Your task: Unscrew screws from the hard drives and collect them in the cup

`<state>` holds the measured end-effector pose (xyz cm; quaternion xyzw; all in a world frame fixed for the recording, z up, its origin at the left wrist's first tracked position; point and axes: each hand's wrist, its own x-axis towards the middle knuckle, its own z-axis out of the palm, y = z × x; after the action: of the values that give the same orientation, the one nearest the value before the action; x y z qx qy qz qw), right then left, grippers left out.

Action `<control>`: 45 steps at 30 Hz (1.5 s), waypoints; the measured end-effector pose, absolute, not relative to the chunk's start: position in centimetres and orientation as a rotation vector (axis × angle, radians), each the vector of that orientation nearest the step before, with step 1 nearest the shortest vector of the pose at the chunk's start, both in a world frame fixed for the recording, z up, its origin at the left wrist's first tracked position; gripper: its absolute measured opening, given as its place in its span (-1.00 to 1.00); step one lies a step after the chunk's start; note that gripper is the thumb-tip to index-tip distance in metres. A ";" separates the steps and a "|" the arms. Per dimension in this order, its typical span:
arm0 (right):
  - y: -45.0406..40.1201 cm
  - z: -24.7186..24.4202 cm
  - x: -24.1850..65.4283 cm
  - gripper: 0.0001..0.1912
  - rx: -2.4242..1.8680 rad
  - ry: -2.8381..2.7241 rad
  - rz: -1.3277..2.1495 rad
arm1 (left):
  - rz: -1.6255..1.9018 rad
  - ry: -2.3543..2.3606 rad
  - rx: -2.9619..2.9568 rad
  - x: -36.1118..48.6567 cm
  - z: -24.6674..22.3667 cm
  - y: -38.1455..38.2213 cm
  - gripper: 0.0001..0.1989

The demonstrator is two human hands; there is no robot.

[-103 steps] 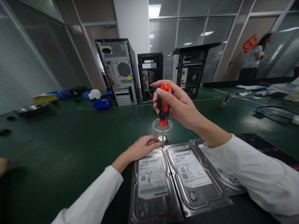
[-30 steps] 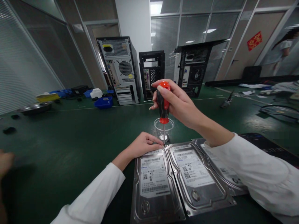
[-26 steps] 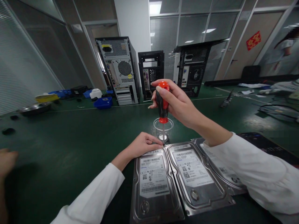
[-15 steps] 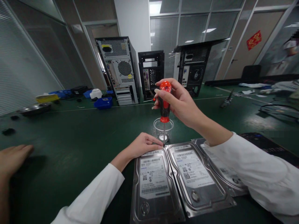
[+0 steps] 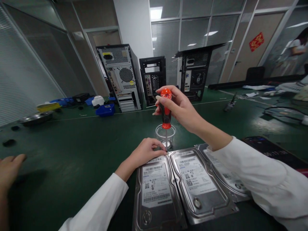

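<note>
A red-and-black screwdriver [image 5: 166,110] stands upright, its handle gripped by my right hand [image 5: 181,109]. Its tip reaches the top right corner of the left hard drive [image 5: 157,189]. My left hand [image 5: 146,149] rests on that drive's far edge, thumb and index finger closing together beside the screwdriver tip; what lies between them is too small to make out. Beside it lies a second hard drive [image 5: 197,183], labelled side up. A third hard drive [image 5: 225,171] sits partly under my right forearm. Just behind the tip is a clear plastic cup [image 5: 166,131] with something pale in it.
Another person's hand [image 5: 11,170] shows at the left edge. Three computer cases, including a silver one [image 5: 120,77], stand at the back. A blue tray [image 5: 105,110] and a metal bowl [image 5: 37,118] are at left. A phone [image 5: 269,150] lies right, with cables beyond.
The view has shifted slightly, and the other person's hand at the left edge has moved a little further out. My hands keep their hold, and the screwdriver stays upright at the same corner.
</note>
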<state>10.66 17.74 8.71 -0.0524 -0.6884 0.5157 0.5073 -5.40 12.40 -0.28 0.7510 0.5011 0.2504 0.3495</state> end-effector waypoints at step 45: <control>17.6 9.5 10.8 -0.69 -0.223 -1.555 1.473 | 0.654 1.068 1.955 -7.7 -1.6 12.4 -0.71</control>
<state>10.84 17.57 9.51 -0.0911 -0.6359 0.6022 0.4740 -7.74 12.37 -1.58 0.7724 0.4217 0.2582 0.3987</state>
